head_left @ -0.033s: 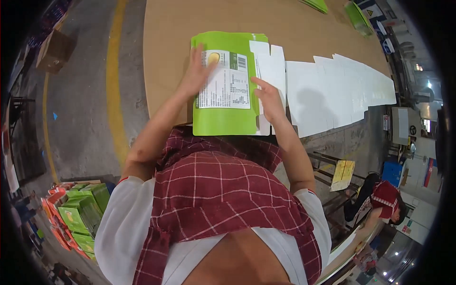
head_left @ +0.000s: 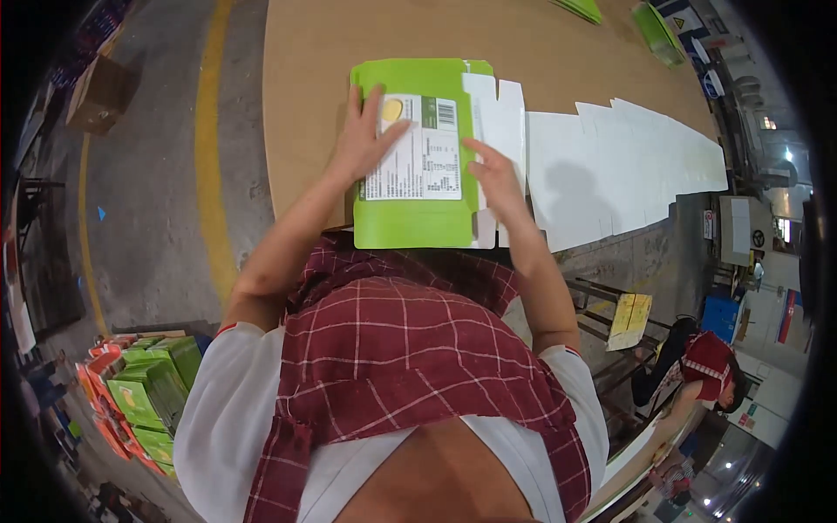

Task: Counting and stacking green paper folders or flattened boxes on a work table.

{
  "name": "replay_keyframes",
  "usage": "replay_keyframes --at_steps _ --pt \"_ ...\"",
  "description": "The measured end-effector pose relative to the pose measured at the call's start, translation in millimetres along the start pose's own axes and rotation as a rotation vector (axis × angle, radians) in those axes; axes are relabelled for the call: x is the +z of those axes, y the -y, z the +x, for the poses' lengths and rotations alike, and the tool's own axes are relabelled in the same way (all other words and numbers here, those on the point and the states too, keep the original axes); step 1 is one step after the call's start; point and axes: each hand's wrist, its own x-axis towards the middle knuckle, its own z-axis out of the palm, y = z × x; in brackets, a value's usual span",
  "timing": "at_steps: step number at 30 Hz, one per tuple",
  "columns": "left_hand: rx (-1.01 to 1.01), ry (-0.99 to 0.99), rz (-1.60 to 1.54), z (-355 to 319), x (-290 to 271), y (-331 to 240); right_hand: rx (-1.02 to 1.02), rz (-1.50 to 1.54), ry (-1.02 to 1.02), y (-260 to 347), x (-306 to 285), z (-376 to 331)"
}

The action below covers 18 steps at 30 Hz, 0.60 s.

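A flat, folded carton (head_left: 414,225), bright green with a white printed label (head_left: 440,166), lies on the brown table top near its front edge. My left hand (head_left: 364,144) rests on the carton's left side, fingers spread and thumb reaching over the label. At the right edge of the green panel, my right hand (head_left: 499,181) touches with its fingertips, index finger stretched out and thumb side partly hidden. White flaps (head_left: 501,109) stick out from under the panel on the right. Beside them, overlapping white carton blanks (head_left: 610,174) fan out to the right.
Brown board (head_left: 305,52) covers the table. More green cartons (head_left: 658,35) lie at the far right. Stacks of green and orange cartons (head_left: 148,392) stand on the floor at lower left. A brown box (head_left: 100,94) sits at far left. Another person (head_left: 706,366) is at lower right.
My left hand has shifted slightly right, its thumb farther across the label. The green panel's right edge has moved a little to the right. My right hand stays at that edge.
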Motion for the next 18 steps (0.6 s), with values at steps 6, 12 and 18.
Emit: replay_keyframes --at_steps 6,12,18 --pt "0.045 0.043 0.642 -6 9 -7 -0.468 -0.661 -0.375 -32 -100 32" --pt "0.037 0.023 0.699 -7 13 0 -0.336 -0.398 0.138 32 -42 44" --pt "-0.007 0.046 0.721 -3 11 -4 -0.349 -1.408 -0.011 -3 12 6"
